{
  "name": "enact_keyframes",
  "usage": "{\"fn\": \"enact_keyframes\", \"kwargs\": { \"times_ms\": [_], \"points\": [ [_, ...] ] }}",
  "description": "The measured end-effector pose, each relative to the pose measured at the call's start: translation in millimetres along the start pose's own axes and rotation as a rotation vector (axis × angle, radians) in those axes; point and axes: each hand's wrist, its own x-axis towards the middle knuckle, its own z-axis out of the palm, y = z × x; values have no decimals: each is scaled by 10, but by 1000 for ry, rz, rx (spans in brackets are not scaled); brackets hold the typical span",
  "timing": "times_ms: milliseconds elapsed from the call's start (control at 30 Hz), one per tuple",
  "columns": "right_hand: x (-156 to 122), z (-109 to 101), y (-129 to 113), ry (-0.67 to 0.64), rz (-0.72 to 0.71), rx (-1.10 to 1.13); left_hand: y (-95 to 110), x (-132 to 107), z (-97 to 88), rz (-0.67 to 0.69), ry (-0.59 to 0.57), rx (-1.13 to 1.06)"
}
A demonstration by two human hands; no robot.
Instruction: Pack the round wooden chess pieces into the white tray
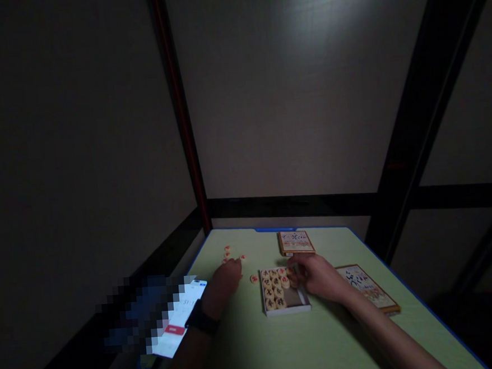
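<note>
My left hand (224,284), with a dark band on its wrist, reaches over the table beside a few loose red-marked Chinese chess pieces (227,254). Its fingers curl down and mostly hide whatever is in them. Another red-marked piece (254,279) lies between that hand and a shallow white box (287,311). Stacked in rows inside the box are several Chinese chess pieces (277,291) with dark and red characters. Over the box's far right corner, my right hand (317,278) has its bent fingers closed around a chess piece (292,275), partly covered by the fingertips.
A printed box lid (296,241) lies behind the white box, and a second printed box (365,288) lies to the right, under my right forearm. A lit phone (183,318) stands at the table's left edge. Walls rise behind the light green table (257,346).
</note>
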Motion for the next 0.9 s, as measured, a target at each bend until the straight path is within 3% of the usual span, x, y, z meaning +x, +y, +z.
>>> {"fn": "enact_keyframes", "kwargs": {
  "times_ms": [233, 433, 533, 667, 767, 900],
  "points": [
    [6, 3, 8, 14, -4, 43, -7, -105, 236, 33, 136, -2],
    [58, 142, 64, 12, 48, 376, -19, -39, 34, 16, 144, -154],
    [88, 273, 52, 63, 80, 682, 193, 26, -126, -8, 130, -205],
    [120, 433, 9, 146, 107, 1012, 635, 86, -211, 103, 148, -204],
    [140, 517, 18, 206, 132, 1099, 889, 117, -188, 195, 150, -238],
    [147, 563, 83, 257, 163, 1089, 1020, 126, -136, 267, 133, -277]
  ]
}}
